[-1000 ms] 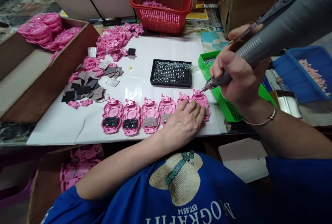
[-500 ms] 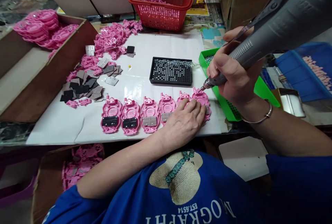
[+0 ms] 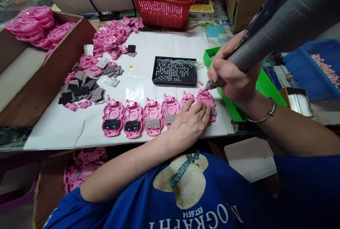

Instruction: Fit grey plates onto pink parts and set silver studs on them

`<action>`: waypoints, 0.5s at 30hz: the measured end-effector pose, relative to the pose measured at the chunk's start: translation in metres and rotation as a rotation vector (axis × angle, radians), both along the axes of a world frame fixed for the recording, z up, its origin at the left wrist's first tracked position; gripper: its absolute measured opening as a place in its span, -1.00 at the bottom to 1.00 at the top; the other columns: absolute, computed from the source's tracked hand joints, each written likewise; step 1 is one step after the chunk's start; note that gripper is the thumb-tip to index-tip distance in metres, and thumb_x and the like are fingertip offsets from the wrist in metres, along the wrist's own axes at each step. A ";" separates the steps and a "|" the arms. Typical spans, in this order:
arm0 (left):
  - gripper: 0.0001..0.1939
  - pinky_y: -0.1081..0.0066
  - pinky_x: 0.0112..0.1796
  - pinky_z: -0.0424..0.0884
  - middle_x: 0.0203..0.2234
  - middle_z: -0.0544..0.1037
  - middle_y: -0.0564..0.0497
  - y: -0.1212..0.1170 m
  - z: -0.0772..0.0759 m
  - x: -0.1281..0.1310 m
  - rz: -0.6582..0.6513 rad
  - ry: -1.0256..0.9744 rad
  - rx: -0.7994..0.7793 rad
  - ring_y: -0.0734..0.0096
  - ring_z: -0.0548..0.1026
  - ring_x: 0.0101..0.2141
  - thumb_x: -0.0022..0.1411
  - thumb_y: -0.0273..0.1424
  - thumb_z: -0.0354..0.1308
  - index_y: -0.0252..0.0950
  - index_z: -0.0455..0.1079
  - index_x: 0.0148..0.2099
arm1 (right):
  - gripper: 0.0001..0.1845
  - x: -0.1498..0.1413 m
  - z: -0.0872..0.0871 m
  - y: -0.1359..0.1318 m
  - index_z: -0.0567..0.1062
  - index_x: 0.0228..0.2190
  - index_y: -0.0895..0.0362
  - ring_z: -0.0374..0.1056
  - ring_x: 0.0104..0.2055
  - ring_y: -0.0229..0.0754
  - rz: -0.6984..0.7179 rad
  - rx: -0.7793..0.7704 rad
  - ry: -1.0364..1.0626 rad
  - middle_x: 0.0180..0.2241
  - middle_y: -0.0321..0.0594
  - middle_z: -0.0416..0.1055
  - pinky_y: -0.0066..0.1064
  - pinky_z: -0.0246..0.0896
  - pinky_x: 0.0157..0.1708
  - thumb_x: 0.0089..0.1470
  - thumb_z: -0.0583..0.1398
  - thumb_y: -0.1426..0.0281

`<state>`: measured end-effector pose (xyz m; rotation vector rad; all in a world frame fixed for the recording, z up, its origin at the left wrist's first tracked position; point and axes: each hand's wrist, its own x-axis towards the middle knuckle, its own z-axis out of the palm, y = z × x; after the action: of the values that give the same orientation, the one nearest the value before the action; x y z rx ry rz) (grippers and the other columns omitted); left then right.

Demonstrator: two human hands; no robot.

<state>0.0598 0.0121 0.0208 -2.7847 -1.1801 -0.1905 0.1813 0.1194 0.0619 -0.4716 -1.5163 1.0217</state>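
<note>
My right hand is wrapped round a grey electric screwdriver, which slants down to the left. Its tip meets the upper edge of the rightmost pink plastic shell, or is just above it. My left hand lies palm down with its fingers stretched over that shell and the lower part of the neighbouring shell. It presses from above, and its fingertips partly hide a grey plate in the rightmost shell. To the left, more pink shells stand in a row, with black or grey plates screwed in.
Behind the row sits a black screw tray; a tiny pink piece lies beside it. A green tray is under my right hand. Loose pink parts, dark plates, a cardboard box and a red basket surround the work.
The screwdriver tip and my right hand have shifted slightly left. A tiny pink piece now shows on the table near the screw tray. My left hand stays on the shells.
</note>
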 end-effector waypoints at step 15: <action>-0.59 0.06 0.18 0.21 0.03 0.48 -0.19 -0.001 -0.005 -0.001 0.005 -0.013 0.033 0.17 0.35 0.06 0.41 -0.51 -0.08 -0.56 0.20 0.25 | -0.66 0.005 0.007 0.009 0.40 -0.20 -0.08 0.18 -0.65 -0.30 -0.155 0.039 -0.048 -0.57 -0.44 0.30 -0.38 0.16 -0.64 -0.03 0.32 0.17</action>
<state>0.0592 0.0113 0.0155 -2.7558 -1.1760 -0.2259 0.1865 0.1279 0.0687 -0.5804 -1.5147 0.8649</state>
